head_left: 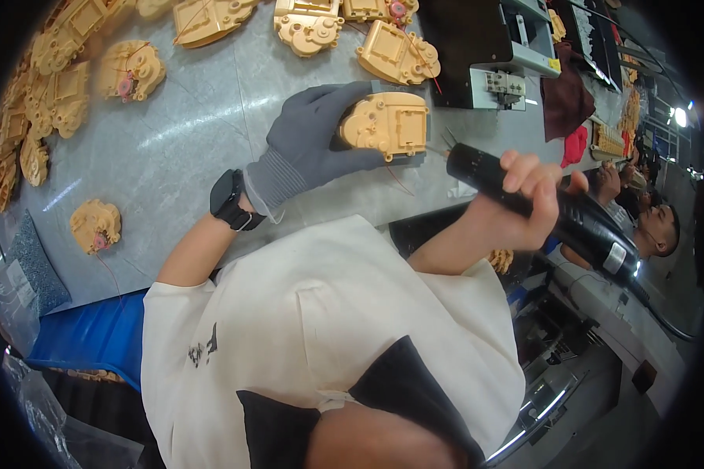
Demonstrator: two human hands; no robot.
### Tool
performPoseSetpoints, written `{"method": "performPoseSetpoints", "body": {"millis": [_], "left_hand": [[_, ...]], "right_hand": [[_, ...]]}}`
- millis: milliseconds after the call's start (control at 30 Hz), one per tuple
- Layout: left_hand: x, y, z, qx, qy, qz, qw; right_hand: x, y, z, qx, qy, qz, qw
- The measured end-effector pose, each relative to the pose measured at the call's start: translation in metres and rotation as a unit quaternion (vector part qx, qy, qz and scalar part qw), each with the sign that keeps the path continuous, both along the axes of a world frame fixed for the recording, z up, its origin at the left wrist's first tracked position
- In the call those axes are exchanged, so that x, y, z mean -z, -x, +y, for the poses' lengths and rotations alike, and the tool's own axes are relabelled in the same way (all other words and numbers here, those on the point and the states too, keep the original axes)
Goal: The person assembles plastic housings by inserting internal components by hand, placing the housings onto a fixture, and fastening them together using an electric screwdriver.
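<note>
My left hand (309, 137), in a grey glove, grips a yellow plastic housing (389, 125) by its left side above the grey table (211, 141). A thin red wire trails below the housing. Bare, my right hand (524, 199) is wrapped round a black electric screwdriver (485, 172). Its tip points left at the housing's right edge; whether they touch I cannot tell. A black cable runs from the tool's rear end.
Several like housings lie along the far edge, with a heap (55, 102) at the left. A black and grey machine (493, 62) stands at the far right. At the near left are a bag of small screws (35, 262) and a blue bin (94, 332). Other people sit farther right.
</note>
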State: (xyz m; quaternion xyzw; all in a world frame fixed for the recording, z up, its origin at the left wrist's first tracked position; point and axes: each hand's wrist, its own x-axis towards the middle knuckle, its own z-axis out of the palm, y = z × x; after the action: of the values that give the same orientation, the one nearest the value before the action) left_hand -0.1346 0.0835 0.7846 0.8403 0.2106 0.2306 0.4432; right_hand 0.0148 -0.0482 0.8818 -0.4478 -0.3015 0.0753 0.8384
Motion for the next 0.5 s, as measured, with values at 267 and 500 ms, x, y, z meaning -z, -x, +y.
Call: {"method": "performPoseSetpoints", "body": {"millis": [267,500], "left_hand": [[-0.021,-0.009,-0.008,-0.056,0.138,0.008,0.989],[-0.027,0.012,0.000,-0.101,0.348,-0.055,0.930]], "right_hand": [[0.005,0.012,-0.017,0.098,0.016,-0.071,0.993],[0.011,0.005,-0.017,0.103,0.035,0.037,0.993]]}}
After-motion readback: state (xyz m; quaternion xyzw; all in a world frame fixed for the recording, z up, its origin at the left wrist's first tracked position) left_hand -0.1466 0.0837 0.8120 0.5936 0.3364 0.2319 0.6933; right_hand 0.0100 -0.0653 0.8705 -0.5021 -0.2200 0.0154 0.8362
